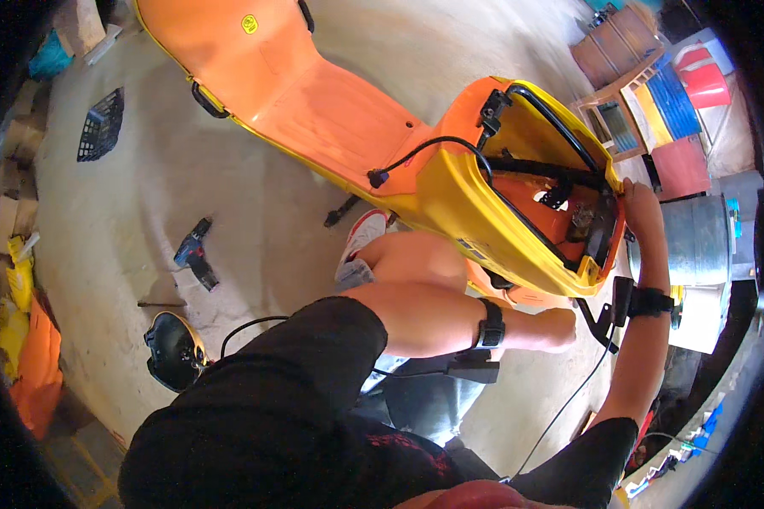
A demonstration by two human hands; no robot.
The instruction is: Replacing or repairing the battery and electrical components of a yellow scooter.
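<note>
A large orange and yellow vehicle body shell (pixel 450 199) lies across the floor in front of me, its near end open with black tubes and metal parts inside. My right hand (pixel 642 210) is closed over the rim at the right side of this opening. Below the shell, my left hand (pixel 557 330) is curled closed; its fingertips are hidden, and whatever it may hold cannot be made out. A black cable (pixel 440 140) loops over the shell's upper edge to a connector on the orange floor section. A black bar (pixel 598 327) sticks out beneath the right end.
On the floor to the left lie a cordless drill (pixel 197 254), a thin rod (pixel 161 304), a black bowl-shaped part (pixel 171 352) and a black plastic crate (pixel 101 125). A metal drum (pixel 694 242) stands at right. Orange and yellow pieces (pixel 36 365) line the left edge.
</note>
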